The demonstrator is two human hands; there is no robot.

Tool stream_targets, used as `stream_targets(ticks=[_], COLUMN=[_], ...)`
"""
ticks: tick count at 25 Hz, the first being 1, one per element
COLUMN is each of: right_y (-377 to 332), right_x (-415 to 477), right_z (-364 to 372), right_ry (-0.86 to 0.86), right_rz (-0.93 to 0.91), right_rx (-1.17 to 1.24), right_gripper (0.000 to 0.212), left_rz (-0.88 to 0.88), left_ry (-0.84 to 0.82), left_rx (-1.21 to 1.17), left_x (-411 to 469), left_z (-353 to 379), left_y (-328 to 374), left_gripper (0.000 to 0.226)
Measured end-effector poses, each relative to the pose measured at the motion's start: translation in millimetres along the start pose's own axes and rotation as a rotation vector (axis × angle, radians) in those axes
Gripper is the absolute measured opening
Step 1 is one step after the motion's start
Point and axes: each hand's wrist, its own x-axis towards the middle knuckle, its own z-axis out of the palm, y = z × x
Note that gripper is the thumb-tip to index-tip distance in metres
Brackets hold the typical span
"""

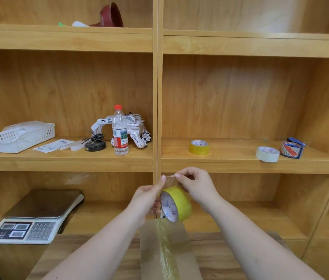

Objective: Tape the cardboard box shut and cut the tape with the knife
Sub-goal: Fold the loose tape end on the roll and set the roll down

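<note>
A yellow tape roll (176,204) with a white printed core hangs in mid-air in front of the shelf, above the cardboard box (181,257). My left hand (147,199) holds the roll from its left side, thumb raised to the clear tape end. My right hand (197,183) pinches that peeled clear tape end (169,178) just above the roll. A strip of clear yellowish tape (164,247) runs from the roll's underside down along the box top. Only part of the box shows, between my forearms. No knife is visible.
A wooden table (74,257) bears the box. A digital scale (36,217) stands on the lower left shelf. The middle shelf holds a white basket (22,137), water bottle (120,131), toy robot (133,128), and spare tape rolls (199,147) (267,154) (292,149).
</note>
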Motion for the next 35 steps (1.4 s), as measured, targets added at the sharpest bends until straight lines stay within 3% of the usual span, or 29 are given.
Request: stream_targets(ticks=[5, 8, 19, 22, 26, 29, 32, 35], right_y=[-5.0, -7.7, 9.5, 18.8, 37.0, 56.1, 86.1, 118.1], right_x=[1.5, 1.4, 12.4, 11.1, 11.7, 13.1, 13.0, 15.2], right_z=[-2.5, -3.0, 8.4, 9.7, 2.3, -6.9, -21.4, -50.2], right_ry=[0.044, 0.028, 0.106, 0.107, 0.022, 0.019, 0.05, 0.133], right_rz=[-0.024, -0.015, -0.002, 0.155, 0.457, 0.548, 0.555, 0.414], right_rx=[0.013, 0.04, -0.076, 0.097, 0.572, 0.684, 0.631, 0.245], right_gripper=[0.011, 0.014, 0.006, 0.005, 0.018, 0.024, 0.015, 0.018], left_rz=[0.025, 0.1, 0.365, 0.429, 0.489, 0.507, 0.526, 0.549], left_ry=[-0.148, -0.148, -0.124, -0.126, -0.204, -0.231, -0.239, -0.248], left_rx=[-0.157, -0.213, -0.01, 0.04, 0.097, 0.186, 0.316, 0.459], left_x=[3.8, 9.7, 14.6, 22.3, 36.2, 47.0, 65.3, 83.9], left_z=[7.0, 8.8, 8.8, 9.1, 10.1, 17.4, 35.7, 68.3], left_y=[6.9, 5.7, -6.3, -16.5, -29.1, -39.0, -52.9, -65.4], left_gripper=[0.059, 0.069, 0.052, 0.05, 0.051, 0.05, 0.042, 0.025])
